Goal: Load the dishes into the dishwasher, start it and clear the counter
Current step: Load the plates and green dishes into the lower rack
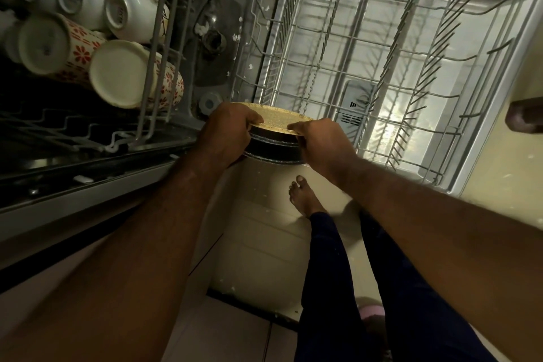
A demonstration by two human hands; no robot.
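Loading step: our left hand [226, 132] and right hand [323, 147] both grip the stacked dishes [277, 120], frame centre. Next we likely split the stack and slot pieces between the tines of the lower rack [379, 38] at 1 o'clock.

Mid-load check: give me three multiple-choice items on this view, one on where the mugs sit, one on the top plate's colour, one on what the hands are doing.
1. Where are the mugs?
A. in the left rack
B. in the right rack
C. on the floor
2. What colour is the top plate of the held plate stack?
A. blue
B. speckled tan
C. red
3. What are the hands doing?
A. both hang idle
B. one holds a mug
C. both hold the plate stack

Answers: 1 A, the mugs lie on their sides in the left rack. 2 B, its upper face shows speckled tan. 3 C, the left hand and right hand each have a grip on the stack's edge.
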